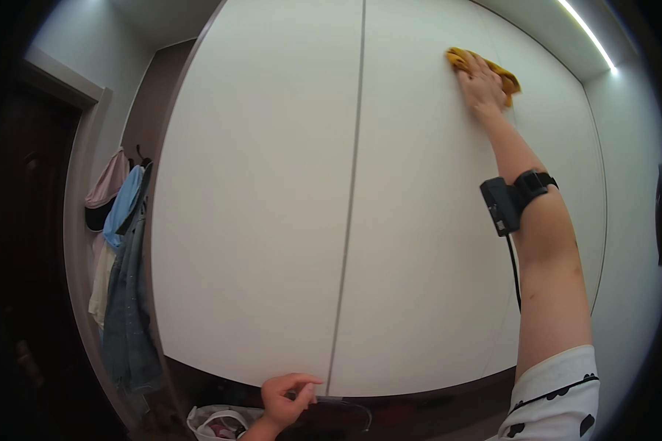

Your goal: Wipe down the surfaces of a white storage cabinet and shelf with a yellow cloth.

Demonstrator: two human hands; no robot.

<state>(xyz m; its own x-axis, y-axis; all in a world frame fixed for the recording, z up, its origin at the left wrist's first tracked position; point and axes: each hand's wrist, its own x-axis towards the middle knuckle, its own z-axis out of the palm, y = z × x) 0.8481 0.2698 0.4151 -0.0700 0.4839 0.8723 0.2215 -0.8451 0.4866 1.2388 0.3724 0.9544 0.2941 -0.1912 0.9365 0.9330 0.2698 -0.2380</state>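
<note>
A folded mustard-yellow cloth (508, 81) lies flat against the upper part of the white right-hand cabinet door (430, 220). My right hand (481, 88) presses on it with the arm stretched up. Low in the picture, my left hand (289, 394) is at the bottom edge of the left-hand cabinet door (259, 193), close to the seam between the doors. Its thumb and forefinger are bent and a little apart, with nothing seen between them; the other fingers are mostly hidden.
A black strapped device (502, 206) with a cable sits on my right forearm. Below the doors, a white bag (201, 421) stands in a dark recess. Clothes (127, 297) and a pink cap (109, 179) hang at left beside a dark door (27, 220). A light strip (587, 33) shines overhead.
</note>
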